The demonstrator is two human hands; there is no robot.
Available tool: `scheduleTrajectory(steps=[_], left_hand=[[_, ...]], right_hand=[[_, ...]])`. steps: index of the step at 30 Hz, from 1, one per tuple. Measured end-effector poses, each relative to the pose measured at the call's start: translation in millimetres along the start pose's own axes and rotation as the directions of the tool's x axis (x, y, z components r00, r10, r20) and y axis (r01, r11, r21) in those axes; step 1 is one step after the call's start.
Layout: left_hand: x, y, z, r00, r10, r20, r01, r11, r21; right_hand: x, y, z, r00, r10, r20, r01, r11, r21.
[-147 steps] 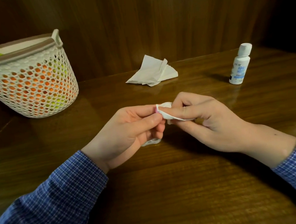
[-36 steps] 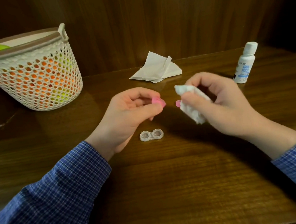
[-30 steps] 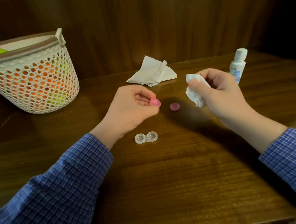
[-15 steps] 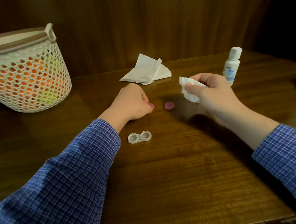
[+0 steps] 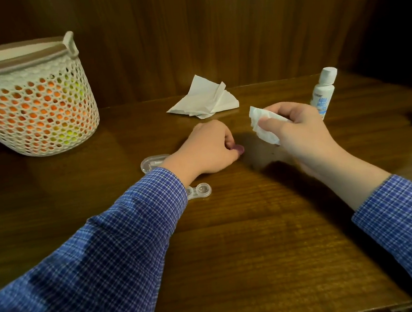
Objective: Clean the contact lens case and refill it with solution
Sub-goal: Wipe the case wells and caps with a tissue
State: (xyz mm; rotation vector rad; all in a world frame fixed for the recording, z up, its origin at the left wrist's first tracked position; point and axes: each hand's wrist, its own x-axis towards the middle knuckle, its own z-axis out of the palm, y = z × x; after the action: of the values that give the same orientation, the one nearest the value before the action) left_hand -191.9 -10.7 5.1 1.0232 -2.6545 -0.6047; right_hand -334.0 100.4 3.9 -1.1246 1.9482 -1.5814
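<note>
Head view: left hand resting on wooden table, fingers curling onto pink cap. Right hand pinching crumpled tissue. Clear lens case lying near left sleeve. Solution bottle standing behind right hand.

A home: dark wood table against wood panelling, a woven basket on it.

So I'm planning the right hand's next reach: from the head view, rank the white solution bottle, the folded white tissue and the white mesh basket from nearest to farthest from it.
From the right hand:
1. White solution bottle, just behind it to the right.
2. Folded white tissue, back toward the middle of the table.
3. White mesh basket, far left.
</note>
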Motion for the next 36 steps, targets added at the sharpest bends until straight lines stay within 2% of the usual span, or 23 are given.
scheduleTrajectory(steps=[3,6,9,14,17,19,26,31,33,36], left_hand=[[-11,0,-8,0.996,0.039,-0.084,-0.044,0.998,-0.053],[-26,-1,-17,0.976,0.089,-0.2,-0.12,0.982,-0.148],[-41,-2,-24,0.962,0.087,-0.257,-0.166,0.939,-0.301],[-62,-5,-25,0.98,0.052,-0.191,-0.166,0.741,-0.651],[-70,-7,-22,0.988,0.047,-0.15,-0.146,0.622,-0.769],[-74,-6,-21,0.989,0.056,-0.138,-0.145,0.577,-0.804],[-81,0,-16,0.979,0.086,-0.186,-0.192,0.697,-0.691],[-85,2,-21,0.99,0.086,-0.111,-0.138,0.759,-0.636],[-89,2,-19,0.995,0.071,-0.066,-0.097,0.748,-0.656],[-95,0,-17,1.0,0.01,-0.028,-0.028,0.677,-0.736]], right_hand=[[-7,-2,-1,0.988,-0.152,0.038,0.156,0.981,-0.114],[-16,-3,-2,0.922,-0.341,0.183,0.374,0.906,-0.198],[-23,-5,1,0.878,-0.368,0.307,0.43,0.887,-0.169],[-35,-9,4,0.817,-0.475,0.327,0.521,0.851,-0.064],[-40,-12,8,0.79,-0.543,0.284,0.57,0.822,-0.014],[-41,-12,8,0.782,-0.565,0.265,0.589,0.808,-0.015],[-43,-13,7,0.751,-0.598,0.279,0.628,0.778,-0.024],[-43,-14,3,0.713,-0.602,0.36,0.649,0.76,-0.015],[-43,-12,5,0.696,-0.606,0.386,0.665,0.746,-0.028],[-43,-8,8,0.665,-0.637,0.391,0.709,0.703,-0.06]])
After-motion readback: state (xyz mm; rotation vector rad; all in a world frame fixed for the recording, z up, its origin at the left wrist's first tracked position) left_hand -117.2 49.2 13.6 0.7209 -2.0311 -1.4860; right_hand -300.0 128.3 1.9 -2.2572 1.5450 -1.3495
